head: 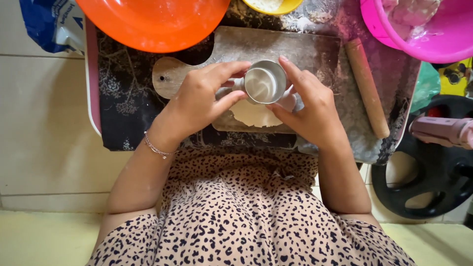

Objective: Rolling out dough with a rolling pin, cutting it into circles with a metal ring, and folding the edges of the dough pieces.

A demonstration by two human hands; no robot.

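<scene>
A round steel cutter (265, 82) is pinched between the fingers of the left hand (204, 101) and right hand (310, 106), set on rolled dough (253, 114) atop the wooden board (276, 49). A rolling pin (365, 86) lies beside. Risk noted: uneven pressure could tilt the cutter, so a ragged, incomplete disc is cut.

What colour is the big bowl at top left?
Orange: the big bowl shows best in the head view, above the wooden board.
</scene>
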